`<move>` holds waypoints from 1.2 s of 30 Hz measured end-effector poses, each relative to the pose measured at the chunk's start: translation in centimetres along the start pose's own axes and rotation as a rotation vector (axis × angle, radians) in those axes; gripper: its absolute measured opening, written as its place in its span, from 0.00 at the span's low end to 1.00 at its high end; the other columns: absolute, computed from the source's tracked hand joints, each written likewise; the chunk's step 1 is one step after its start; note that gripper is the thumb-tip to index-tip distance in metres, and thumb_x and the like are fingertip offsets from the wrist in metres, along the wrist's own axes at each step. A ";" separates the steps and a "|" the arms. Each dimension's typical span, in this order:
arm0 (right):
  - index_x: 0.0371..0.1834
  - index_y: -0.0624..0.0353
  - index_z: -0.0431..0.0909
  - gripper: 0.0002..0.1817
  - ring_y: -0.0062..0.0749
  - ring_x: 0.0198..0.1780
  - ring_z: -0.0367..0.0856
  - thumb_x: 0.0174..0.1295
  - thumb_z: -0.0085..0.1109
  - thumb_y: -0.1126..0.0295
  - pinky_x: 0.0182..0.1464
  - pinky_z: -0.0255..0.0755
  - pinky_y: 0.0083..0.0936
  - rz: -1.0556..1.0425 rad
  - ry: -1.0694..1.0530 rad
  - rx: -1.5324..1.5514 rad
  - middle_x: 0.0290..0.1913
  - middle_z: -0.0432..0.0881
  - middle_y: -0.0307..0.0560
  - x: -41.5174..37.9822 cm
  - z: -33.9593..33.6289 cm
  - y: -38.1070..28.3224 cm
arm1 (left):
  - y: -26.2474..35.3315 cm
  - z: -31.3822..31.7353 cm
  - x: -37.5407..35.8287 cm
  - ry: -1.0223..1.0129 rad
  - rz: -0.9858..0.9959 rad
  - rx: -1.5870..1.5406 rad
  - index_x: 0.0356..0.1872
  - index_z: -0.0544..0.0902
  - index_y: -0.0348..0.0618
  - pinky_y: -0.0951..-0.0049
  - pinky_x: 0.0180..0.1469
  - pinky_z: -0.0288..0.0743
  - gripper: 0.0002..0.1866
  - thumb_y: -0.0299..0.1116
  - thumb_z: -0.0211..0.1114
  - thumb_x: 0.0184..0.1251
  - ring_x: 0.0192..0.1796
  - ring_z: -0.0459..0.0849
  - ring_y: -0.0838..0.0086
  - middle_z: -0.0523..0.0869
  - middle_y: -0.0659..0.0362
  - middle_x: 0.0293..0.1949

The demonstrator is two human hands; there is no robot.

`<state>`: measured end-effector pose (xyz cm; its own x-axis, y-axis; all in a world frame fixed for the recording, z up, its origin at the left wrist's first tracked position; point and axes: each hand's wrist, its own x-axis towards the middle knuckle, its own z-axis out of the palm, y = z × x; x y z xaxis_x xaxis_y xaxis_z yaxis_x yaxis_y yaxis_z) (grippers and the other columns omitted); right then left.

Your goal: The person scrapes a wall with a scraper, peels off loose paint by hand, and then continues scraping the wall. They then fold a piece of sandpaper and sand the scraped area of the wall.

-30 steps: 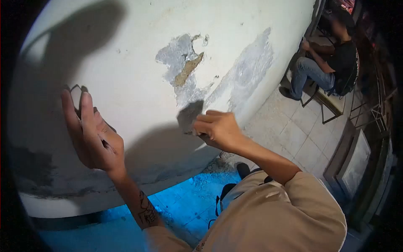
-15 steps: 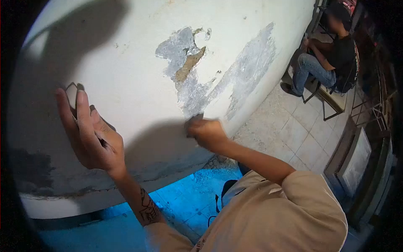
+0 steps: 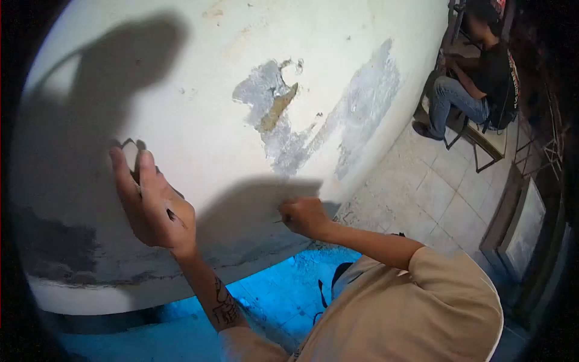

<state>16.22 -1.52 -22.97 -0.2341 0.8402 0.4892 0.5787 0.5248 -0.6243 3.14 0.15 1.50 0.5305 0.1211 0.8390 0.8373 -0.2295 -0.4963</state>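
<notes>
A white painted wall (image 3: pixel 199 133) fills the view and looks curved through the lens. Its paint is gone over a grey patch (image 3: pixel 286 145), with a brown bare spot (image 3: pixel 279 108) inside, and over a longer grey streak (image 3: pixel 371 90). To the left, my left hand (image 3: pixel 160 205) rests against the wall with its fingers stretched and slightly apart. My right hand (image 3: pixel 307 217) is closed just below the grey patch. A thin dark edge pokes out from its fingers, apparently a thin flat tool; the fist hides most of it.
At the upper right a person (image 3: pixel 476 78) sits on a low bench (image 3: pixel 491 142). Tiled floor (image 3: pixel 440 193) runs alongside the wall. A framed panel (image 3: pixel 522 223) leans at the right. Blue light falls on the floor (image 3: pixel 283 283) below.
My right hand has moved down, away from the grey patch's lower end. My left hand has shifted a little to the right. The whole view has tilted slightly.
</notes>
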 end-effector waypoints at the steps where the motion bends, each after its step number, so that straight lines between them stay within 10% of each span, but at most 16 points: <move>1: 0.19 0.50 0.76 0.06 0.37 0.27 0.81 0.38 0.65 0.71 0.29 0.74 0.33 0.079 -0.053 0.069 0.24 0.80 0.40 0.5 -1.9 0.4 | 0.2 -0.1 0.0 -0.012 -0.023 -0.019 0.55 0.73 0.41 0.55 0.58 0.73 0.14 0.27 0.49 0.71 0.62 0.71 0.53 0.71 0.45 0.61; 6: 0.21 0.62 0.73 0.11 0.17 0.25 0.77 0.46 0.70 0.79 0.28 0.69 0.16 0.161 0.168 0.509 0.21 0.79 0.40 3.4 -13.1 3.0 | 0.5 0.0 0.1 -0.010 -0.024 -0.018 0.54 0.75 0.40 0.57 0.55 0.75 0.14 0.26 0.50 0.71 0.61 0.73 0.53 0.73 0.44 0.59; 14: 0.32 0.59 0.84 0.07 0.15 0.32 0.78 0.49 0.70 0.76 0.36 0.72 0.17 0.334 -0.276 0.893 0.27 0.83 0.38 1.2 -8.6 4.6 | -0.6 1.8 -0.2 -0.004 -0.021 -0.047 0.54 0.74 0.44 0.59 0.53 0.76 0.14 0.26 0.49 0.70 0.59 0.75 0.53 0.72 0.44 0.59; 22: 0.32 0.58 0.84 0.08 0.28 0.31 0.83 0.46 0.66 0.80 0.33 0.76 0.22 0.047 0.131 0.513 0.31 0.84 0.45 5.8 -12.7 3.7 | -0.4 1.7 0.1 -0.016 0.007 0.063 0.51 0.75 0.40 0.61 0.51 0.80 0.12 0.27 0.49 0.71 0.57 0.77 0.53 0.75 0.43 0.56; 36: 0.26 0.54 0.77 0.05 0.39 0.31 0.79 0.44 0.62 0.73 0.30 0.73 0.33 -0.225 -0.023 0.196 0.29 0.79 0.40 6.7 -10.8 2.0 | -0.4 1.4 -0.6 -0.015 -0.007 0.000 0.57 0.71 0.41 0.55 0.61 0.72 0.18 0.21 0.53 0.67 0.63 0.70 0.55 0.72 0.47 0.61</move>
<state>24.25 3.70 -14.42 -0.3581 0.7015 0.6162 0.3486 0.7127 -0.6087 2.68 1.57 0.91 0.5268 0.1369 0.8389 0.8408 -0.2286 -0.4907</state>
